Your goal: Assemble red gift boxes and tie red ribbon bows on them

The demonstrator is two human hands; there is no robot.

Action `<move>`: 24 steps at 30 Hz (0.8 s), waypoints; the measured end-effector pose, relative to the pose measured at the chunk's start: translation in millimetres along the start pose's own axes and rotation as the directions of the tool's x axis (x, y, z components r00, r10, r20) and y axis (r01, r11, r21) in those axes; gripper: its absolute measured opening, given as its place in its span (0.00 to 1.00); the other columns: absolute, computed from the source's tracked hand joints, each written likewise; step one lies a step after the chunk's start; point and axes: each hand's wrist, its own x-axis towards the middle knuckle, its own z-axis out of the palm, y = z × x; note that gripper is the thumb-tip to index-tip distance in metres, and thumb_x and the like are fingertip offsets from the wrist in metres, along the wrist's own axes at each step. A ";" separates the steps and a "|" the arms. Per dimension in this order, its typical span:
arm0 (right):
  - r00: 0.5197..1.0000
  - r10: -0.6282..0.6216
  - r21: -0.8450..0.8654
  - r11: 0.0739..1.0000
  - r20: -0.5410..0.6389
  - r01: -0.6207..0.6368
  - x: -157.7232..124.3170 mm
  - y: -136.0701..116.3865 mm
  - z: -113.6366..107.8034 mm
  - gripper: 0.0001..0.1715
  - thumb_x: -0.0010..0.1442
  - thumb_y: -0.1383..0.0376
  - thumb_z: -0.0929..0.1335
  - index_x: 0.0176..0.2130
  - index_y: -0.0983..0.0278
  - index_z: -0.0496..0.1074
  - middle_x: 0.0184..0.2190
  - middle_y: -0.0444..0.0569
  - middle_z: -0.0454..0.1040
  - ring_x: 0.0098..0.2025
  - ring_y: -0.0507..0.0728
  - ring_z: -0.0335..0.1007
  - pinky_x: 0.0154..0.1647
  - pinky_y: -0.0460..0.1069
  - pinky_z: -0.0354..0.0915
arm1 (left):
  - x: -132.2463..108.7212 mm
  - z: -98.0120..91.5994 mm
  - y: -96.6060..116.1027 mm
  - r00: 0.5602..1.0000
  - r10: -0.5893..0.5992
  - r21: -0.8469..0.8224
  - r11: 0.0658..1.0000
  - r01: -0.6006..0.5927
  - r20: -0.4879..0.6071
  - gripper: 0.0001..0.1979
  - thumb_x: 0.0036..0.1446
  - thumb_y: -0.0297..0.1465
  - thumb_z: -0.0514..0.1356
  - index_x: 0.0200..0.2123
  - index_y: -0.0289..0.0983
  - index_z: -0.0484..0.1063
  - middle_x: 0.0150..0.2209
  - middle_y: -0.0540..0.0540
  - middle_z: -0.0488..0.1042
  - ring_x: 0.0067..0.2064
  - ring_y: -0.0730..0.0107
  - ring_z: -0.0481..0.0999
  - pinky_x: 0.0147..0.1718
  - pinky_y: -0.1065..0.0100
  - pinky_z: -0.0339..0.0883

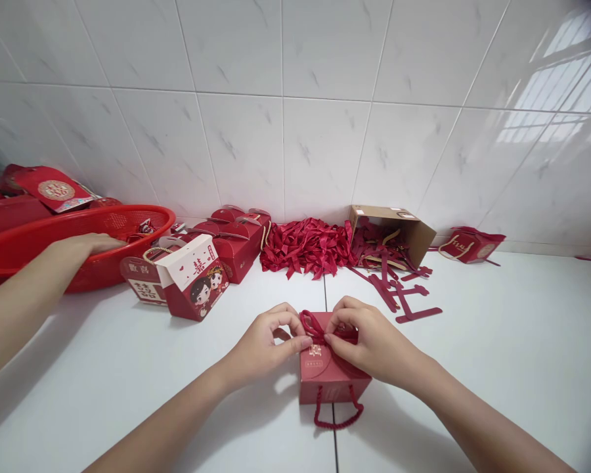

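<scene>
Red gift box (332,371) sits at the lower centre of the frame, lid upward, between the person's two hands. Behind everything, the tiled wall (325,52) fills the upper half, and the white table (522,374) spreads across the lower half, a dark seam running beneath the box. At the left edge stands a wide red plastic basket (111,268), with another person's hand (91,243) reaching over its rim; what that hand touches is hidden. Toward the upper centre, a heap of red ribbons (308,246) lies beside an open cardboard carton (421,240) tipped on its side. Left of the heap are closed red boxes (241,246), with a white-and-red box (201,279) bearing cartoon figures in front. Maroon strips (418,316) spill from the carton toward the centre right.

Nearest the lower edge, the left hand (270,335) and right hand (362,332) meet over the lid, each pinching the red ribbon (311,323) between thumb and forefinger. A rope handle (339,426) droops from the box's near side.

The step in hand appears to be forming a bow on top. Whether the knot beneath is tight cannot be told. The next move probably calls for an even outward pull on both loops, keeping the box steady.
</scene>
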 end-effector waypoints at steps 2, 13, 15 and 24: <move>1.000 -0.002 -0.010 1.000 0.007 0.002 0.6 -0.4 0.8 0.06 0.55 0.68 0.65 0.27 0.63 0.70 0.33 0.47 0.67 0.30 0.52 0.65 0.32 0.48 0.63 | -0.7 -0.6 -0.6 1.000 -0.003 0.021 1.000 0.002 0.016 0.09 0.54 0.34 0.59 0.25 0.37 0.69 0.34 0.47 0.67 0.38 0.67 0.69 0.36 0.67 0.67; 0.999 -0.031 -0.029 0.999 0.036 0.032 1.4 2.2 -0.7 0.06 0.56 0.68 0.64 0.28 0.63 0.69 0.34 0.46 0.67 0.32 0.52 0.65 0.34 0.48 0.62 | 2.0 -8.5 -5.5 0.994 -0.040 0.006 0.999 0.040 0.098 0.10 0.56 0.36 0.57 0.27 0.37 0.68 0.35 0.48 0.68 0.38 0.68 0.68 0.39 0.67 0.64; 0.998 -0.042 -0.031 0.999 0.037 0.043 1.9 2.2 -0.5 0.07 0.56 0.68 0.64 0.28 0.64 0.69 0.34 0.46 0.67 0.32 0.52 0.65 0.34 0.48 0.62 | 3.1 -10.4 -4.1 0.992 -0.049 0.006 0.999 0.049 0.113 0.09 0.56 0.36 0.57 0.27 0.37 0.68 0.35 0.48 0.68 0.38 0.68 0.68 0.40 0.67 0.63; 0.998 -0.049 -0.032 0.998 0.038 0.051 0.0 2.7 -1.7 0.05 0.54 0.71 0.65 0.27 0.64 0.69 0.33 0.46 0.67 0.31 0.51 0.65 0.32 0.47 0.62 | 3.0 -20.2 -0.4 0.986 -0.063 -0.022 0.998 0.067 0.154 0.12 0.55 0.38 0.57 0.25 0.37 0.65 0.33 0.49 0.63 0.33 0.71 0.63 0.33 0.70 0.64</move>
